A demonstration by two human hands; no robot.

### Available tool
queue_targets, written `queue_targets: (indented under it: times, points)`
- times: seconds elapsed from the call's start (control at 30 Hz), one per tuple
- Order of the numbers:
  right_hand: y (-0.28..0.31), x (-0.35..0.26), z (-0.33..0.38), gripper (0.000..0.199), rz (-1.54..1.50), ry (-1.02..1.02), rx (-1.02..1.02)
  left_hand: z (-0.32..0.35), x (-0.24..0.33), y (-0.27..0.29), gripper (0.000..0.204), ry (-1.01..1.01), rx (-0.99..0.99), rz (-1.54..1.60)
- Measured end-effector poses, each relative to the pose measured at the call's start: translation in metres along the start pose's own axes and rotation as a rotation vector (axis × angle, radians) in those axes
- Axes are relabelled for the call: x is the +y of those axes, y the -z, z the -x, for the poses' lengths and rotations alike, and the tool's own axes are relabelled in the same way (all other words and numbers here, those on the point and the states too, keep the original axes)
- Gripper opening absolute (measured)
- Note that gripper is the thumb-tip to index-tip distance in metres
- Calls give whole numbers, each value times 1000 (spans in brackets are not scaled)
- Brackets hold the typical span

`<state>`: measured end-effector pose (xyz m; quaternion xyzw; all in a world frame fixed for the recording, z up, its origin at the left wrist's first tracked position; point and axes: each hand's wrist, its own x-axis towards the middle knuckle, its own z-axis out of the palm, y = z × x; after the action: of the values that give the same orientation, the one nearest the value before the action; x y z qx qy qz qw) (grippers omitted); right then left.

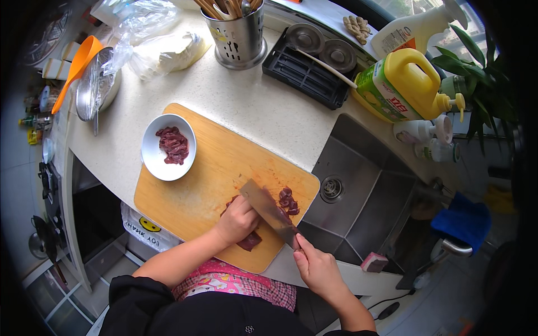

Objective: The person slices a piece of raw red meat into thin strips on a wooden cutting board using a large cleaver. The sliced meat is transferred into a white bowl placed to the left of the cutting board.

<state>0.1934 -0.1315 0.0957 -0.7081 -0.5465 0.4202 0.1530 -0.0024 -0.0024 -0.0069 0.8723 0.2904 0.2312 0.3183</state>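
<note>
My right hand (pixel 317 263) grips the handle of a cleaver (pixel 270 211), its broad blade angled across the right part of a wooden cutting board (pixel 196 196). Against the blade's left side, my left hand (pixel 238 220) presses with curled fingers on a piece of dark red meat (pixel 249 241), partly hidden under the hand. Cut slices of the meat (pixel 288 201) lie on the board to the right of the blade. A white bowl (pixel 150 147) with more sliced meat (pixel 173 145) stands on the board's far left part.
A steel sink (pixel 350 196) adjoins the board's right side. Behind are a utensil holder (pixel 235 42), a black rack (pixel 307 75) and a yellow jug with a pump (pixel 412 84). At the far left stand a plastic-covered bowl (pixel 98 89), an orange spoon (pixel 78 70) and a plastic bag (pixel 159 53).
</note>
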Motion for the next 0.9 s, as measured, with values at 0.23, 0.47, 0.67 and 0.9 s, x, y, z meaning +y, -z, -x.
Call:
queue_targets:
  times: [0.23,0.47,0.67,0.9]
  points:
    - [6,-8,0,46,65,3,-14,-3,1,3,32,-16,13,17]
    - [4,-5,2,45,-67,-37,-13,-6,-2,3,25,-44,15,16]
    - [5,-6,2,45,-34,-66,-35,-13,2,3,25,-26,36,12]
    - [-3,-12,-22,46,-9,-9,9,-11,-2,-3,29,42,35,32]
